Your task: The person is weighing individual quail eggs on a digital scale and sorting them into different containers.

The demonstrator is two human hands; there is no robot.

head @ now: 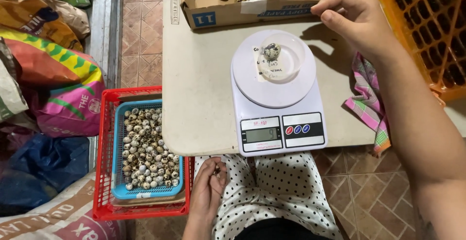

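Observation:
A white digital kitchen scale (pixel 277 105) stands on the pale table (pixel 199 84). On its round platform sits a small clear dish (pixel 283 55) with one speckled quail egg (pixel 272 51) in it. My right hand (pixel 357 19) hovers above and to the right of the dish, fingers curled, near a cardboard box (pixel 228 8) of speckled eggs at the table's far edge. My left hand (pixel 208 187) rests on my lap below the table edge, closed around a small speckled egg (pixel 216 171). A blue basket (pixel 119 148) full of quail eggs sits in a red crate (pixel 104 172) at my left.
An orange plastic crate (pixel 432 31) stands at the right. A pink and green checked cloth (pixel 370 101) hangs over the table's right edge. Colourful feed sacks (pixel 53 70) and a dark blue bag (pixel 39 172) are piled on the left. The floor is tiled.

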